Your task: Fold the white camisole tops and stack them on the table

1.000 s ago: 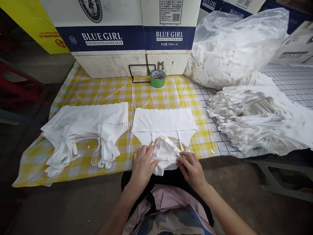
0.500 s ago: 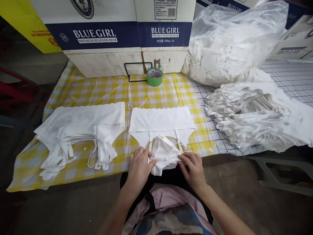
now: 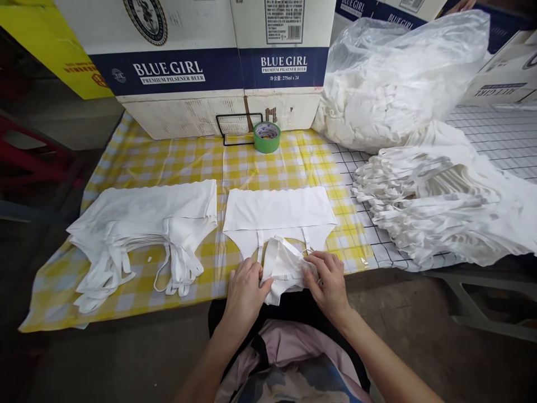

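Note:
A white strapped bra top [image 3: 280, 208] lies flat on the table's front part, its scalloped edge away from me. Its near portion is bunched and folded over the table edge, with thin straps across it. My left hand [image 3: 248, 288] pinches the left side of this fold between thumb and fingers. On the right side of the fold, my right hand [image 3: 328, 284] is closed on the fabric, thumb on top. To the left rests a neat stack of similar white bra tops [image 3: 146, 210], straps hanging toward me.
A large pile of white bra tops [image 3: 444, 196] lies at right, below a clear plastic bag [image 3: 398, 84] of white fabric. Beer cartons [image 3: 176, 115] stand at the back, with green tape [image 3: 267, 144] and a black wire frame [image 3: 221, 130] before them. A yellow checked cloth [image 3: 180, 159] covers the table.
The bunched near part of the bra top has turned slightly and sits a little more askew. My right thumb has moved up onto the fabric. The view has shifted slightly.

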Demonstrator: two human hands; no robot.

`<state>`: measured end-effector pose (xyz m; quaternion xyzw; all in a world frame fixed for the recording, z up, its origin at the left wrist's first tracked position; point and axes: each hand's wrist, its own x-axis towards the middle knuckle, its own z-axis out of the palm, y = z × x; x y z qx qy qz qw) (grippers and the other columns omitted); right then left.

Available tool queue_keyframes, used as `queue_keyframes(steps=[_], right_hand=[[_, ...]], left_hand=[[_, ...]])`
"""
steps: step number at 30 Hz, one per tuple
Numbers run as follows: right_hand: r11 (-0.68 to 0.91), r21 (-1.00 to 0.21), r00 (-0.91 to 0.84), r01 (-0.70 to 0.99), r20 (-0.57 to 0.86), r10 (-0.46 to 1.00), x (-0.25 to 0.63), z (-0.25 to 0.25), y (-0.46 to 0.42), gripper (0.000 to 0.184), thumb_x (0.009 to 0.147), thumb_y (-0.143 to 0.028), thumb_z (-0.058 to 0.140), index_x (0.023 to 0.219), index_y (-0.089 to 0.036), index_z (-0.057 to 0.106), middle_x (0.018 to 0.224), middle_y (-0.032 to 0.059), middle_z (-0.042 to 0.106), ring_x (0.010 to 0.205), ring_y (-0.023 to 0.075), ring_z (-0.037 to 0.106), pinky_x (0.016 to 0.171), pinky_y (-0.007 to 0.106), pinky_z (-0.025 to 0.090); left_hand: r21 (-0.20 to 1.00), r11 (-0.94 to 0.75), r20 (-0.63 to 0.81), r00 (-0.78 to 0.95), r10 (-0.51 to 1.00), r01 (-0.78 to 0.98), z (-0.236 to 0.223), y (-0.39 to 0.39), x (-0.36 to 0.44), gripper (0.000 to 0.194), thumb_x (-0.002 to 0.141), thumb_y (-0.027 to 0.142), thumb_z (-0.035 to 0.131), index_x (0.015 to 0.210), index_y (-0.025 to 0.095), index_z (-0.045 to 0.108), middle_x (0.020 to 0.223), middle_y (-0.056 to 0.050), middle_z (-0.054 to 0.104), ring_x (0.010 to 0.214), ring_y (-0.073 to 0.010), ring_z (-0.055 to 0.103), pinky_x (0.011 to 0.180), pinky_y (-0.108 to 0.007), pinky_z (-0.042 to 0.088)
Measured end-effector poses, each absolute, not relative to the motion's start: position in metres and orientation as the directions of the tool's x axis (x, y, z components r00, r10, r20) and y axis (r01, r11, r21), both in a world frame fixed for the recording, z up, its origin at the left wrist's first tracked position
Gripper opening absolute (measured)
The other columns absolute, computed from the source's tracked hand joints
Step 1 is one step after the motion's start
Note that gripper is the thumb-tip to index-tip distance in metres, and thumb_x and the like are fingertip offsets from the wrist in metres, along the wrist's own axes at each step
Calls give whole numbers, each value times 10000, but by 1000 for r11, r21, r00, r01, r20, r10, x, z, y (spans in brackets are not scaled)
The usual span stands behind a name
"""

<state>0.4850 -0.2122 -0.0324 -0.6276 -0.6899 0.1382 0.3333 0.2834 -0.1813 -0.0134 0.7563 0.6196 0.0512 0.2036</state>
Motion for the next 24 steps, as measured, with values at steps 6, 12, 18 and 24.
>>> queue_keyframes(steps=[6, 12, 18, 24], right_hand=[[231, -614, -78, 755, 266, 961, 463, -15, -174, 385, 867, -280, 488, 1247, -218, 460, 1164, 102, 524, 1056, 262, 472, 881, 432, 389], [416, -643, -430, 643, 146, 891, 452, 5, -133, 447, 889, -232, 454, 1329, -216, 376, 1157, 83, 563, 1086, 215, 483, 933, 412, 376], [166, -951, -573, 261, -14, 819, 469, 27, -122, 388, 918, -311, 416, 1300, -245, 422, 1072, 40, 594, 950, 155, 537, 844, 308, 427], [-135, -991, -674, 15, -110, 731, 488, 39, -122, 418, 807, -506, 544, 1058, -179, 619, 910, 25, 566, 805, 136, 512, 695, 233, 410]], left_hand=[[397, -175, -154, 253, 955, 901, -12, -184, 286, 135, 772, 268, 541, 684, 199, 466, 769, -26, 558, 789, -222, 544, 653, -324, 340], [564, -130, -142, 251, 958, 815, -6, -186, 288, 116, 786, 189, 439, 678, 212, 403, 671, 5, 485, 667, -175, 497, 618, -284, 332], [822, -2, -257, 373, 892, 570, 28, -177, 285, 151, 777, 228, 459, 676, 208, 348, 606, 43, 368, 571, -114, 380, 547, -224, 294], [933, -38, -154, 492, 857, 359, 56, -159, 284, 207, 747, 268, 518, 654, 195, 348, 611, 38, 346, 595, -106, 356, 558, -215, 288]])
